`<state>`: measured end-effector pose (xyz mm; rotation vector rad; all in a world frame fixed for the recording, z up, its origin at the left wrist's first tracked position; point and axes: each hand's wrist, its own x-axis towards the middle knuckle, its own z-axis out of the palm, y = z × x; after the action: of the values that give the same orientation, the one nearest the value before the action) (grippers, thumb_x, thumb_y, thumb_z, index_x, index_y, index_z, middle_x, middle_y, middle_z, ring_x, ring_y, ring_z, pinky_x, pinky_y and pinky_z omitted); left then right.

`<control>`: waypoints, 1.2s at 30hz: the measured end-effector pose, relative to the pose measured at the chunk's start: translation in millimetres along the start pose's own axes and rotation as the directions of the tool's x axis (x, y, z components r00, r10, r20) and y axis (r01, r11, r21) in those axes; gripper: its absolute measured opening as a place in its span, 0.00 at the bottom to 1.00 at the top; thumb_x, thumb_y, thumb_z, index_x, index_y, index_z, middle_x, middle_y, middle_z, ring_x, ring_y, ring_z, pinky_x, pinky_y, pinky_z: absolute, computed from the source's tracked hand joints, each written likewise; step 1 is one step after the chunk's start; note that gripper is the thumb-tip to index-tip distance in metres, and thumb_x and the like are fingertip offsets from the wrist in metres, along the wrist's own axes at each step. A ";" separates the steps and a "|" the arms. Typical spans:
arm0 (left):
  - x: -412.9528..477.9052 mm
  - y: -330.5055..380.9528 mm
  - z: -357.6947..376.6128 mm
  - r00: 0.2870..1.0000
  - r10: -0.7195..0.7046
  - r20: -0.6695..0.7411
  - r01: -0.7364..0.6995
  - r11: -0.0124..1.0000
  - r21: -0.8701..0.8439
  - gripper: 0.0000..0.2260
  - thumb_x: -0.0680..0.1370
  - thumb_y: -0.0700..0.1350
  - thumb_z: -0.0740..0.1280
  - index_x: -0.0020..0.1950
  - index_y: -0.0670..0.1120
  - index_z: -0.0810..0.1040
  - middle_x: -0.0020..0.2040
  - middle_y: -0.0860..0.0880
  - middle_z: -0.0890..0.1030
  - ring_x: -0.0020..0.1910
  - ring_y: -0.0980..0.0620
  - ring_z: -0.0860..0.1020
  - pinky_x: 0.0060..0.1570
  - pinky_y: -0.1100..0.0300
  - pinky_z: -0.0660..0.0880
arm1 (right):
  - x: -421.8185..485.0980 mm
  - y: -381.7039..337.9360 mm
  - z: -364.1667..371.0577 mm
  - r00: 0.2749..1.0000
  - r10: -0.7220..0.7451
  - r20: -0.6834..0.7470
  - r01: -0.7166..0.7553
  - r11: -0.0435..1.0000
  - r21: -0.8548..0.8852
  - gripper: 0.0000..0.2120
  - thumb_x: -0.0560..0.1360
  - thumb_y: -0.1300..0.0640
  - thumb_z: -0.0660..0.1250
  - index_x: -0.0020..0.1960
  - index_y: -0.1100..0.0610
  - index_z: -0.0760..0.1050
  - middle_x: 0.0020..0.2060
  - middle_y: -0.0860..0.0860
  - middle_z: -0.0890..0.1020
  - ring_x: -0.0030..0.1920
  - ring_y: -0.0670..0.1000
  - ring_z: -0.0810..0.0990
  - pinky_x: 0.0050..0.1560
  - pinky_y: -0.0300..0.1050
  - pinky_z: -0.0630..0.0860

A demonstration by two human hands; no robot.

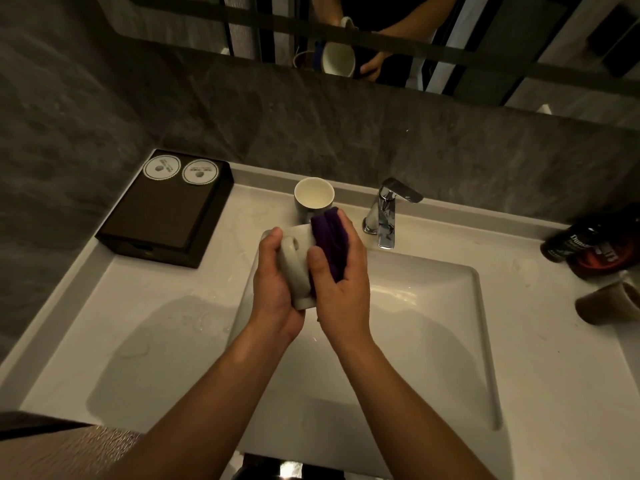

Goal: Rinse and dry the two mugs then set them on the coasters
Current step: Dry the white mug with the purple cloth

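My left hand [273,278] grips a pale grey mug [294,268] held on its side over the sink basin, handle toward me. My right hand [346,282] presses a folded purple cloth [330,240] against the mug's right side. A second mug [313,197] stands upright and uncovered on the counter behind my hands, left of the tap. Two round white coasters [161,167] [201,172] lie side by side on the back of a dark box at the far left.
The dark box [162,216] sits on the left counter. A chrome tap [384,216] stands behind the white basin [433,306]. Dark bottles [575,242] and a tipped brown cup [606,303] crowd the right edge. Water puddles lie on the left counter [138,344]. A mirror hangs above.
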<state>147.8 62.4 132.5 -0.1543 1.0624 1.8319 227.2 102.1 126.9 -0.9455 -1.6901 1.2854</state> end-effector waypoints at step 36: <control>20.2 42.9 -26.8 0.873 -0.187 0.451 -0.053 0.882 0.468 0.36 0.63 0.53 0.85 0.65 0.39 0.79 0.56 0.43 0.85 0.59 0.41 0.83 0.57 0.47 0.83 | 48.5 2.6 -31.2 0.971 -0.098 0.218 0.138 0.974 -0.180 0.21 0.84 0.46 0.57 0.77 0.37 0.62 0.69 0.36 0.74 0.66 0.39 0.74 0.63 0.37 0.75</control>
<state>94.7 50.7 131.3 0.5318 1.0782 1.3853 236.1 158.2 137.0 -0.8289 -2.0335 1.1884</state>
